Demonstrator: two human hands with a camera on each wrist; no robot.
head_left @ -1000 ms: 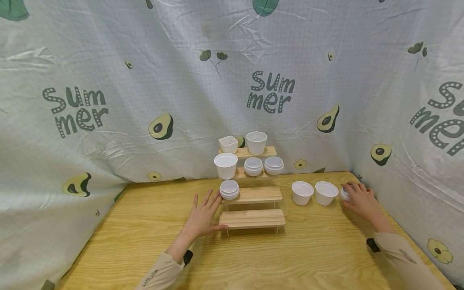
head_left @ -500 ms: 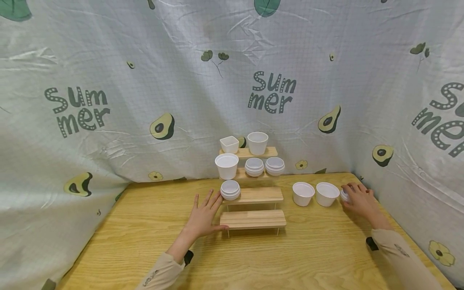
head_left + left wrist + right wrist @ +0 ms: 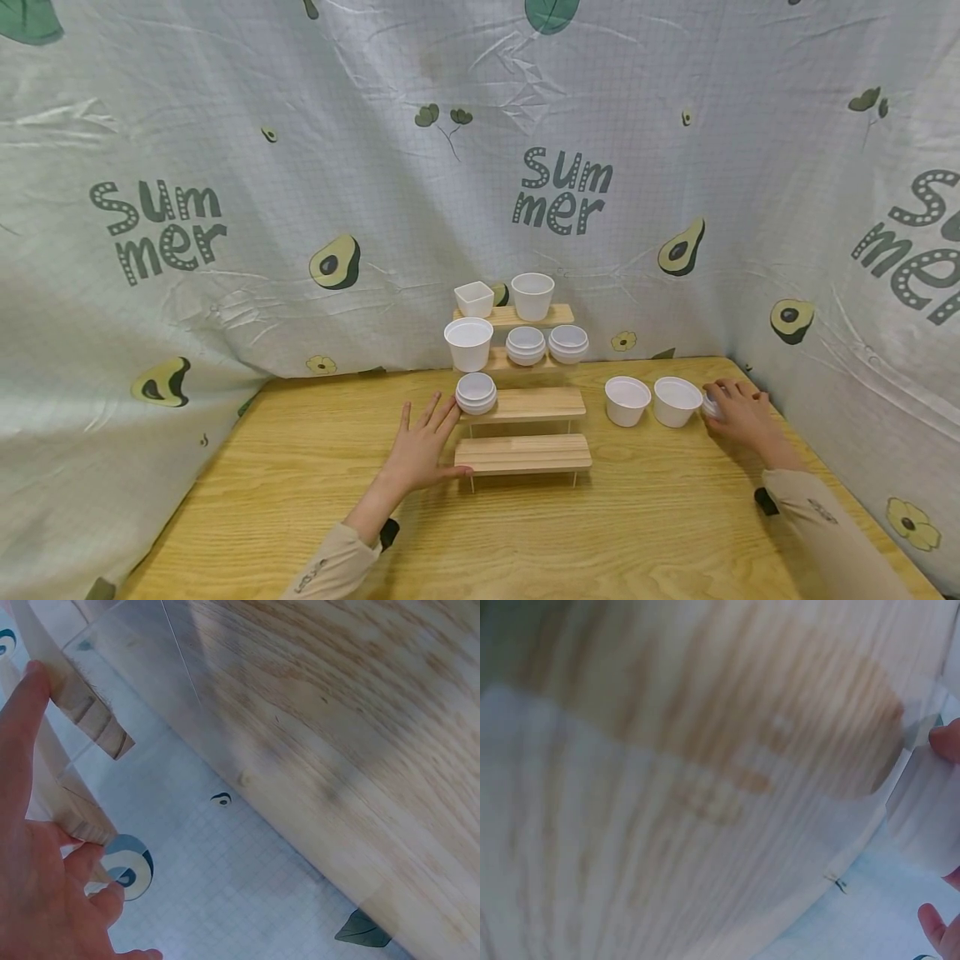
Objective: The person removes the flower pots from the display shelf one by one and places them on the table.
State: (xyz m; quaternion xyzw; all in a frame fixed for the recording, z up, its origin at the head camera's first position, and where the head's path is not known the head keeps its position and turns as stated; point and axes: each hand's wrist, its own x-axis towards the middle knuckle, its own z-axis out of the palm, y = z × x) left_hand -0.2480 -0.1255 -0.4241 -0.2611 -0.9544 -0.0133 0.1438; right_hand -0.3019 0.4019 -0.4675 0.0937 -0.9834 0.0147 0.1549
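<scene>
At the left side of a tiered wooden stand [image 3: 522,451], my left hand [image 3: 417,458] has its fingers spread. The left wrist view shows its thumb against one plank end [image 3: 105,727] and a finger against another plank [image 3: 82,817]. A small white ridged pot [image 3: 476,393] sits by its fingertips on the second step from the front. Over at the table's right edge, my right hand [image 3: 746,419] grips a small white pot [image 3: 709,407], mostly hidden by the hand. In the right wrist view, thumb and fingers are on opposite sides of this white pot [image 3: 924,814].
Two white cups [image 3: 627,401] [image 3: 677,402] stand on the wooden table [image 3: 637,517], left of my right hand. Higher steps carry a square pot [image 3: 474,299], a tall cup [image 3: 532,296], a wide-rimmed cup [image 3: 468,343] and two ridged pots [image 3: 525,345] [image 3: 567,343]. Printed curtain [image 3: 420,208] surrounds the table.
My right hand and forearm have shifted very slightly left, with the small pot still in the hand. The left hand stays in place against the stand.
</scene>
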